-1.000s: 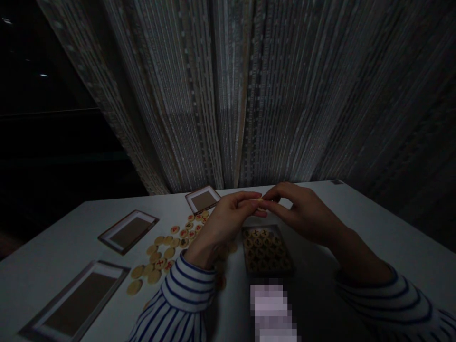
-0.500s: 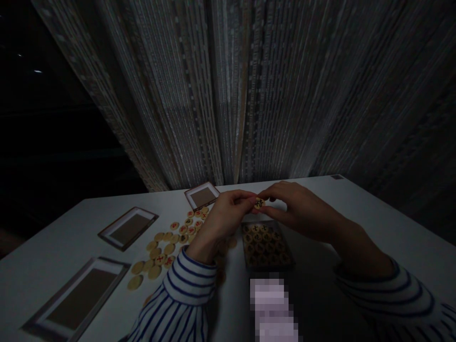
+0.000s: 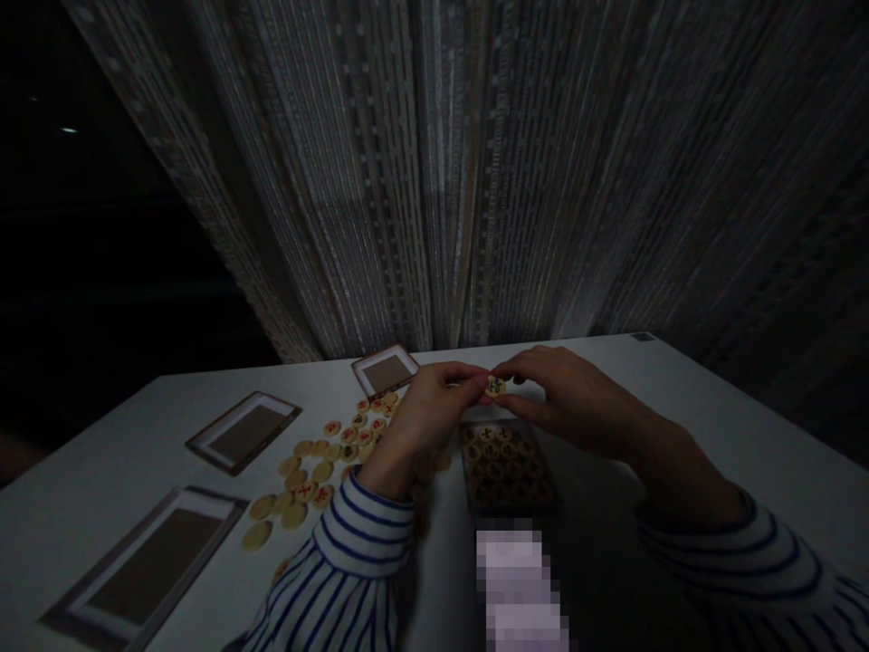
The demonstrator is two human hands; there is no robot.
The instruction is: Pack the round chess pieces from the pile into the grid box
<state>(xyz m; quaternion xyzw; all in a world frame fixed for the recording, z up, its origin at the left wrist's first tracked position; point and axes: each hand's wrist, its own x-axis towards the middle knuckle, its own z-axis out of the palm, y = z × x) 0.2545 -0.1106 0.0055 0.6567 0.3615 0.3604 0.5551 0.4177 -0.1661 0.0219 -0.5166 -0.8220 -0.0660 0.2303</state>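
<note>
Both hands meet over the table around one round wooden xiangqi piece with a black character facing me. My left hand is closed, pinching the piece's left edge. My right hand comes from the right, with thumb and fingers curved around the piece's right edge. Just below the hands lies a shallow square box with rows of xiangqi pieces inside, black characters up on those I can make out. Loose xiangqi pieces lie left of my left wrist, some showing red or black characters, others blank. My left forearm hides part of them.
Three shallow framed trays or lids stand on the white table: one near left, one mid-left, one at the back. A small dark rectangle lies at the back right. String curtains hang behind.
The hands have hardly moved. The piece between the fingers has turned slightly, and its character shows at a different angle. The view has shifted a little.
</note>
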